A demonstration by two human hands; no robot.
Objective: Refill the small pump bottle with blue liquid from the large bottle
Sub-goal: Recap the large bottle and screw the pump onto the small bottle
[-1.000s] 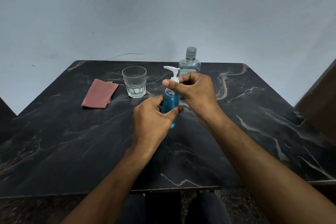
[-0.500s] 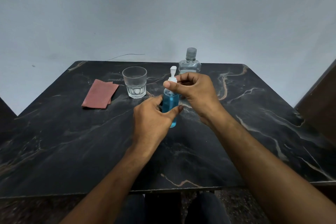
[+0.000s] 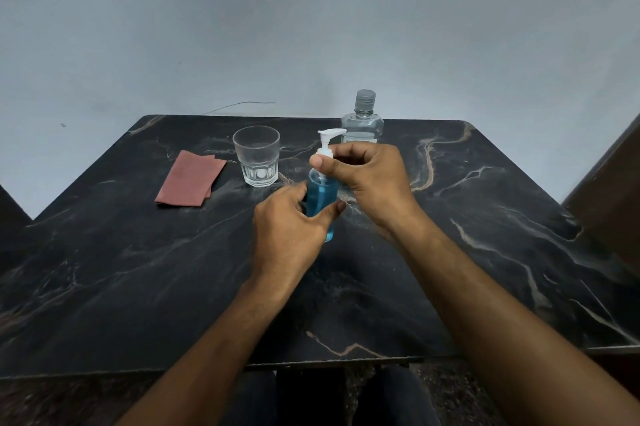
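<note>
Head view: small pump bottle (image 3: 322, 197) upright mid-tabletop (image 3: 104, 270), gripped by left hand (image 3: 289, 228); right hand (image 3: 370, 180) fingers pinching pump collar. Large bottle (image 3: 362, 121) at 12 o'clock, half-hidden behind right hand; glass (image 3: 256, 155) and cloth (image 3: 188, 180) at 10.

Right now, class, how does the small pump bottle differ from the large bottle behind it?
The small pump bottle holds blue liquid; the large bottle looks clear. The small pump bottle has a white pump and is gripped by both hands; the large bottle has a grey screw cap and stands untouched. Both are see-through.

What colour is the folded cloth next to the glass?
The folded cloth is a dusty reddish-pink, seen in the head view, left of the glass.
</note>
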